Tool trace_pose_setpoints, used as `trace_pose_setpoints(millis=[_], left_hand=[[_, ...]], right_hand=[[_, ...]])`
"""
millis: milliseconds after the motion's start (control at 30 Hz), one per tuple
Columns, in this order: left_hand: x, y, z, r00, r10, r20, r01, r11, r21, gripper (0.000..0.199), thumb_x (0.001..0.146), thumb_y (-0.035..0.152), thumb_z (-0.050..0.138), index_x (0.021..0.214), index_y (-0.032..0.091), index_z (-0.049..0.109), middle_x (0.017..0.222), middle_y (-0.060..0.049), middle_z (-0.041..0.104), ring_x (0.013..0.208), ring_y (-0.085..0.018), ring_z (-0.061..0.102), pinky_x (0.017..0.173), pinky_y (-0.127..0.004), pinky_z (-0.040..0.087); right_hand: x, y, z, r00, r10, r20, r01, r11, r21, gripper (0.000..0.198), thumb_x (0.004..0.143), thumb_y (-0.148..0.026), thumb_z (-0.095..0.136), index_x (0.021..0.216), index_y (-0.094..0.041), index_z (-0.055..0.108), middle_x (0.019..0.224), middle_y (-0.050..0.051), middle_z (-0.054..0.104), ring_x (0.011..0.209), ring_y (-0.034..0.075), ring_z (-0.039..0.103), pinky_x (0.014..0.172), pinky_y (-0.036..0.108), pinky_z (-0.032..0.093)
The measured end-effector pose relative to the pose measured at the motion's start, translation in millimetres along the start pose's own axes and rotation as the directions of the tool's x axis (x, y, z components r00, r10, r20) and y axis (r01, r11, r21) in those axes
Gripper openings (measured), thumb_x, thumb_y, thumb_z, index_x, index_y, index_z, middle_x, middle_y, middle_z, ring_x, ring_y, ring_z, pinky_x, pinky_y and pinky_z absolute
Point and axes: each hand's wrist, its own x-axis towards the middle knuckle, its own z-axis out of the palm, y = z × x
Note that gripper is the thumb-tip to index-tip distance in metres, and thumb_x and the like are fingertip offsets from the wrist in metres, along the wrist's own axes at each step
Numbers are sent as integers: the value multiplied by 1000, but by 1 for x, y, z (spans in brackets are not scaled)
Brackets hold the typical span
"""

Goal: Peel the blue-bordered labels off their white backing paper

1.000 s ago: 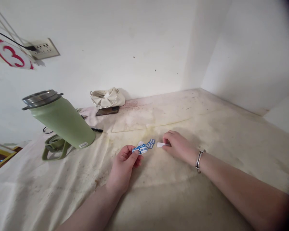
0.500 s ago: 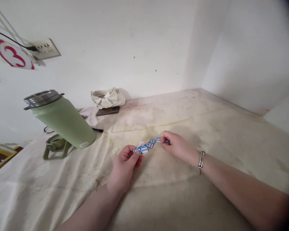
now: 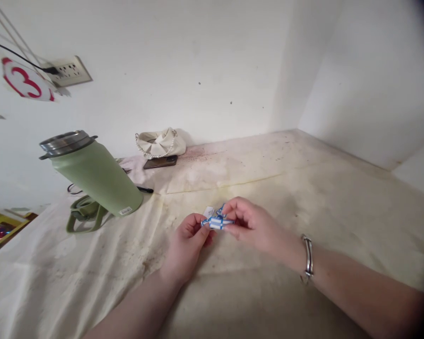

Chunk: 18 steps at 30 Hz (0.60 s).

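Note:
My left hand (image 3: 188,240) is closed, thumb over fingers, on the left end of a small blue-and-white piece (image 3: 216,222), printed like paper labels. The fingers of my right hand (image 3: 251,225) pinch the same piece at its right end. Behind it, partly covered by my right fingers, lies another blue-and-white piece (image 3: 220,209). Beside that a whitish slip (image 3: 208,212) with faint marks sticks up near my left fingertips. Whether these pieces are joined I cannot tell.
To the left an uncapped green tumbler (image 3: 99,174) stands, with its green lid (image 3: 86,215) beside it. A black pen (image 3: 145,189) lies behind it. Near the wall are a phone (image 3: 160,162) and a white pearl-handled bag (image 3: 162,142). A wrinkled cloth (image 3: 74,282) covers the table.
My right hand has come left to meet my left hand, bringing its blue-and-white piece against the left one. My left hand keeps its hold. The view has shifted slightly.

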Motion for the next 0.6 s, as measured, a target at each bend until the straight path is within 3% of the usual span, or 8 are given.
trace_pose_setpoints(millis=[133,300,467,600], left_hand=[[-2,0,1,997,17,73,-21,999,46,9,72,23,64,73,17,57,62,3,56,57,-10,46,54,-19,34],[-3,2,2,995,7,102,-13,998,61,11,73,27,64,73,18,59,62,2,58,58,-11,47,56,-20,36],[-3,1,0,991,2,131,-8,999,50,10,75,27,63,75,18,60,64,1,59,59,-11,48,55,-20,36],[-4,-1,-1,984,10,180,-15,1000,27,8,77,26,62,77,18,60,66,0,60,61,-12,50,58,-21,39]], right_hand=[[-5,0,7,999,-14,40,23,976,-219,9,76,-16,57,70,-20,51,62,-5,51,55,9,43,51,20,33],[-2,12,6,1000,11,0,-11,933,-361,10,75,-14,58,69,-20,52,59,-6,50,54,9,44,50,21,32],[-1,15,5,998,42,-55,-58,934,-351,12,75,-17,59,82,-22,51,63,-5,54,57,11,50,53,22,37],[-1,17,5,993,15,-117,-50,952,-303,30,72,-19,64,100,-23,53,87,0,62,67,12,55,60,24,42]])
